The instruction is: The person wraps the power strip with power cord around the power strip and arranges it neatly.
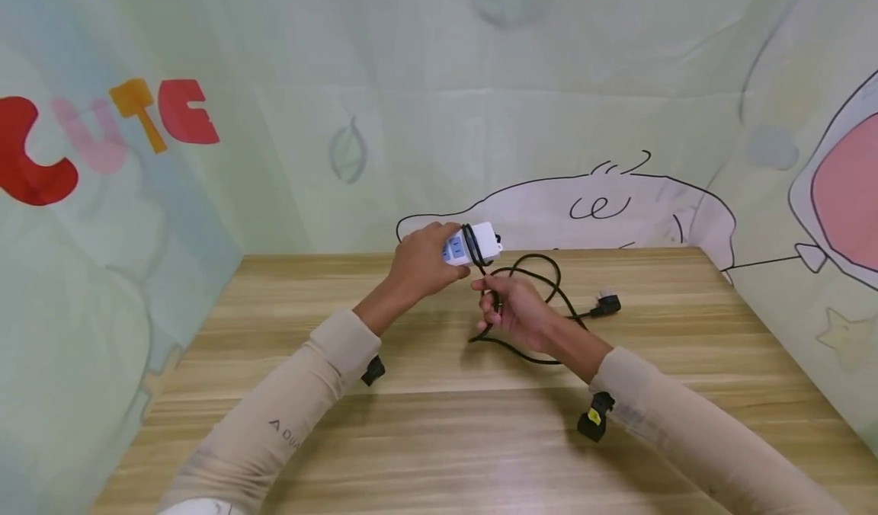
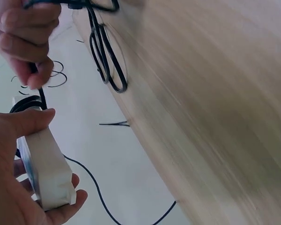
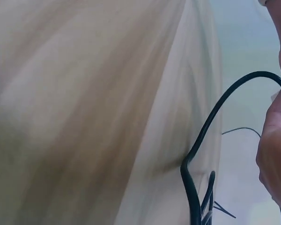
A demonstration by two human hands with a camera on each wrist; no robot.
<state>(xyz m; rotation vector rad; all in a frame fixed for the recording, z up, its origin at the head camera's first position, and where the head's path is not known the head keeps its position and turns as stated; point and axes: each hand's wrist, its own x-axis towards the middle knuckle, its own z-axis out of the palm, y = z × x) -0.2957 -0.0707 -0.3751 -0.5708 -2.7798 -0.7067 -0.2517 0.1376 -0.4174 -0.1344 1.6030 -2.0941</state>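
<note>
My left hand (image 1: 420, 262) grips a white power strip (image 1: 472, 244) with blue sockets, lifted above the wooden table (image 1: 439, 431). A black cable (image 1: 533, 274) is wrapped round the strip's middle and trails down in loops onto the table. My right hand (image 1: 511, 311) pinches that cable just below the strip. The cable ends in a black plug (image 1: 607, 303) lying on the table to the right. In the left wrist view the left hand (image 2: 9, 187) holds the strip (image 2: 47, 168) and the right hand's fingers (image 2: 28, 47) hold the cable (image 2: 105, 65) above it. The right wrist view shows the cable (image 3: 210, 126) arching from my right hand (image 3: 274, 154).
Printed cloth walls (image 1: 123, 195) close in the table on the left, back and right. The table's front half is bare wood. Small black camera mounts sit under each wrist (image 1: 594, 420).
</note>
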